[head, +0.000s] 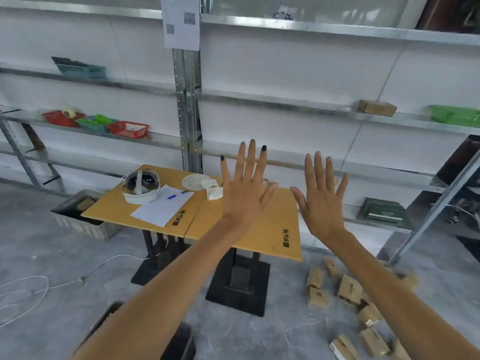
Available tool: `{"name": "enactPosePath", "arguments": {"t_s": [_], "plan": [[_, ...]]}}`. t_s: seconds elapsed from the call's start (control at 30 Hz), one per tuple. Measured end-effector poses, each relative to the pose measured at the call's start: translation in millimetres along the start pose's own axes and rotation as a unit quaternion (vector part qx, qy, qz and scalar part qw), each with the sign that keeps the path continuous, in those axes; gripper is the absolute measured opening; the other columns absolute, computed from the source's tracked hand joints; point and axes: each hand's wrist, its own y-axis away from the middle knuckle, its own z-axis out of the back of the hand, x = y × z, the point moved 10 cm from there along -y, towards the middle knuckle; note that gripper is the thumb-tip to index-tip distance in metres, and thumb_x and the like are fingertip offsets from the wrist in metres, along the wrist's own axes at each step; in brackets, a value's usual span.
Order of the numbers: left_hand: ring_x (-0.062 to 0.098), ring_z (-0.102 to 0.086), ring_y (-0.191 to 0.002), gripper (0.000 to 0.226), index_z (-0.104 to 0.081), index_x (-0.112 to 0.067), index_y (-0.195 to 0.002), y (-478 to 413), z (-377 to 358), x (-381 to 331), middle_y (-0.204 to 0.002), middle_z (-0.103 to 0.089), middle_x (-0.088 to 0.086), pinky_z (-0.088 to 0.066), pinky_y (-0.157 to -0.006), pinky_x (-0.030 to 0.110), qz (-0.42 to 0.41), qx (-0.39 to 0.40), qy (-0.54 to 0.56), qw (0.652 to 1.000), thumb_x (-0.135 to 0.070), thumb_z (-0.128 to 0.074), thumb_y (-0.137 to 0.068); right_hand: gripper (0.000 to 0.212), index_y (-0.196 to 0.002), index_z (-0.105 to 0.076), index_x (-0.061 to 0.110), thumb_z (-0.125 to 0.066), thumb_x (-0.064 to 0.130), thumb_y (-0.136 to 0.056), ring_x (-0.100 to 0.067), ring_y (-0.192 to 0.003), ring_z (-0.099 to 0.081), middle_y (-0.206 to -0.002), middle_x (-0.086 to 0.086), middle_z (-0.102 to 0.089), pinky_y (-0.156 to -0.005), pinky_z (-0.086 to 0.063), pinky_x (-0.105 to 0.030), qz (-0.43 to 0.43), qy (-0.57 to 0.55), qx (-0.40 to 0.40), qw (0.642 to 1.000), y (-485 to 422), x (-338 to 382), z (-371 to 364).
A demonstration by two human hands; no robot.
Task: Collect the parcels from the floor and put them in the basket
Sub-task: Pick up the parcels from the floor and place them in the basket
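On the floor the parcels (348, 292) lie scattered below the right hand (322, 198) — it and the left hand (244, 188) are spread, empty — so carrying several to the basket (78, 219), well left of both hands, could drop some.

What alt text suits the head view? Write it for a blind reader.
The left hand and right hand are raised open, fingers spread, holding nothing, before a wooden table. Brown parcels lie scattered on the floor at lower right; a grey basket sits left of the table.
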Motion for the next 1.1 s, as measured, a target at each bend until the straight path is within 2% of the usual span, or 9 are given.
{"name": "enactPosePath", "arguments": {"t_s": [0.2,0.3,0.43,0.6,0.77,0.97,1.1], "plan": [[0.026,0.014,-0.145,0.070,0.011,-0.020,-0.149,77.9,-6.8,20.6,-0.158,0.013,0.007,-0.006,-0.114,0.057,0.003,0.029,0.003,1.000,-0.058,-0.011,-0.094,0.071,-0.150,0.009,0.019,-0.005,0.057,-0.092,-0.026,-0.146,0.012,-0.160,-0.005,0.010,-0.115,0.002,-0.058,0.020,0.011,0.075,0.997,74.5,53.1,-24.3],[0.027,0.010,-0.145,0.070,0.004,-0.019,-0.150,116.8,-3.4,41.3,-0.158,0.009,0.008,-0.009,-0.115,0.055,0.004,0.057,0.016,0.998,-0.056,-0.020,-0.095,0.071,-0.148,0.015,0.022,-0.002,0.058,-0.089,-0.026,-0.147,0.012,-0.159,-0.006,0.012,-0.115,0.008,-0.056,0.021,-0.007,0.123,0.992,107.9,86.5,-32.9],[0.028,0.003,-0.146,0.069,-0.006,-0.018,-0.151,169.3,6.5,76.0,-0.159,0.002,0.009,-0.008,-0.115,0.056,0.007,0.075,0.018,0.997,-0.054,-0.023,-0.096,0.070,-0.149,0.010,0.021,-0.006,0.057,-0.092,-0.028,-0.147,0.007,-0.160,-0.009,0.007,-0.113,0.011,-0.053,0.033,-0.009,0.130,0.991,151.3,129.2,-28.6],[0.024,0.008,-0.146,0.071,0.001,-0.018,-0.151,213.5,16.6,94.3,-0.159,0.008,0.007,-0.005,-0.114,0.058,-0.001,0.115,0.000,0.993,-0.057,-0.018,-0.095,0.069,-0.151,0.008,0.022,-0.016,0.053,-0.095,-0.027,-0.147,0.008,-0.160,-0.007,0.007,-0.114,0.009,-0.053,0.002,-0.018,0.148,0.989,193.4,149.9,-19.3],[0.022,0.011,-0.146,0.071,0.001,-0.019,-0.151,224.6,36.1,62.2,-0.158,0.010,0.005,0.000,-0.116,0.055,-0.032,0.106,0.048,0.993,-0.058,-0.017,-0.094,0.071,-0.152,0.006,0.023,-0.010,0.059,-0.092,-0.023,-0.146,0.013,-0.160,-0.005,0.005,-0.113,0.010,-0.053,-0.037,0.015,0.156,0.987,222.3,132.1,2.2],[0.023,0.015,-0.145,0.071,0.007,-0.019,-0.150,218.8,53.1,-1.0,-0.158,0.015,0.005,0.005,-0.113,0.055,-0.083,0.076,0.065,0.991,-0.058,-0.015,-0.095,0.069,-0.148,0.015,0.028,-0.006,0.061,-0.091,-0.024,-0.146,0.015,-0.160,-0.004,0.007,-0.115,0.008,-0.055,-0.121,0.053,0.135,0.982,244.1,58.1,44.1],[0.023,0.016,-0.144,0.071,0.005,-0.019,-0.150,212.7,61.9,-42.3,-0.158,0.015,0.005,0.006,-0.114,0.056,-0.118,0.071,0.096,0.986,-0.058,-0.016,-0.095,0.071,-0.151,0.006,0.023,-0.006,0.059,-0.092,-0.024,-0.146,0.013,-0.160,-0.005,0.007,-0.115,0.008,-0.053,-0.180,0.054,0.081,0.979,260.1,7.6,88.7]]}}
